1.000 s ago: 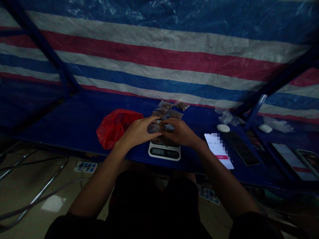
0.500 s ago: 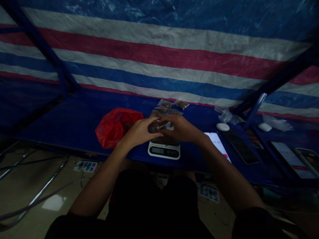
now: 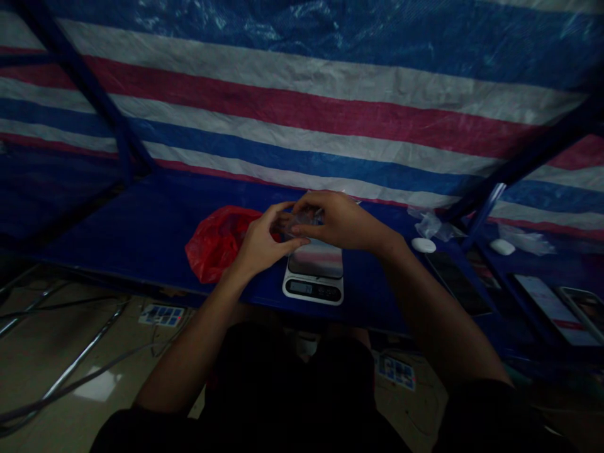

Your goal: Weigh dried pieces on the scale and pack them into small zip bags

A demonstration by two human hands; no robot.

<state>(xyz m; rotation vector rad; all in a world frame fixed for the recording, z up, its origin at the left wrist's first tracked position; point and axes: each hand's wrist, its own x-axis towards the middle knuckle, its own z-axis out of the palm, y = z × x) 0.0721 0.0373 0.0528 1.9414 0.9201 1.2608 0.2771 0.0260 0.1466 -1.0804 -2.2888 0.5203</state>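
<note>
A small clear plastic bag is held between my two hands, just above the back of the kitchen scale. My left hand curls round the bag's left side, its thumb pointing right and fingers closed on the plastic. From the right, my right hand pinches the bag between thumb and fingers. What the bag contains is too dark to make out. The white digital scale has a bare shiny plate and a lit display. Left of my left hand lies an open red plastic bag, its inside mostly hidden.
On the blue table to the right are a white rounded object, crumpled clear plastic and a dark phone. More phones lie farther right. A striped tarp hangs behind, between blue metal posts.
My right hand has moved up and slightly right, uncovering the scale's plate. It now hides most of the small filled bags behind. The bright phone no longer shows beside my right forearm.
</note>
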